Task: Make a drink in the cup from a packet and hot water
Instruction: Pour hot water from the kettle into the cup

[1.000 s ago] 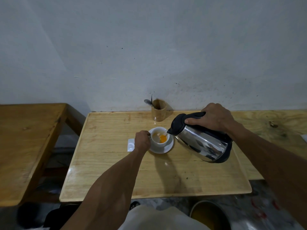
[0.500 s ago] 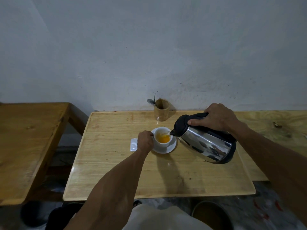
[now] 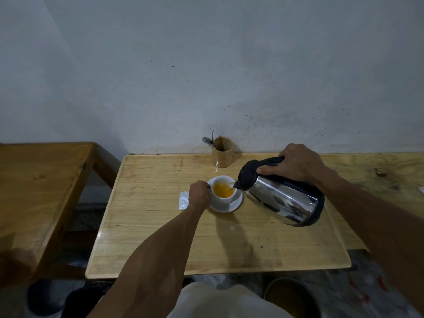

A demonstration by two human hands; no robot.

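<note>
Cup [image 3: 223, 191], white ceramic, standing on a white saucer [image 3: 231, 206] near the middle of the wooden table [image 3: 160, 237], part filled with orange liquid. Left hand [image 3: 199, 195] closed around the cup's left side where a handle would be, though the handle itself is hidden; judged to steady the cup against the stream and keep it from sliding on the saucer. Right hand [image 3: 298, 162] wrapped over the black handle of a stainless-steel electric kettle [image 3: 282, 198], thumb along the handle's near side. Kettle tilted leftward and raised clear of the table, its spout just above the cup's right rim; a thin stream enters the liquid, which is disturbed at the point of entry. Low spout height is judged to limit splashing of hot water. White packet [image 3: 183, 200] lying flat on the table just left of the saucer, partly hidden behind the left hand; whether it is opened cannot be told, but the coloured liquid suggests its contents are already in the cup. Wooden holder [image 3: 222, 154] with spoons [image 3: 208, 140] standing at the table's far edge against the wall, behind the cup, within reach for stirring. Stage judged: filling under way, stirring not yet done. Main risk: overfilling onto the saucer or scalding the fingers beside the rim
</note>
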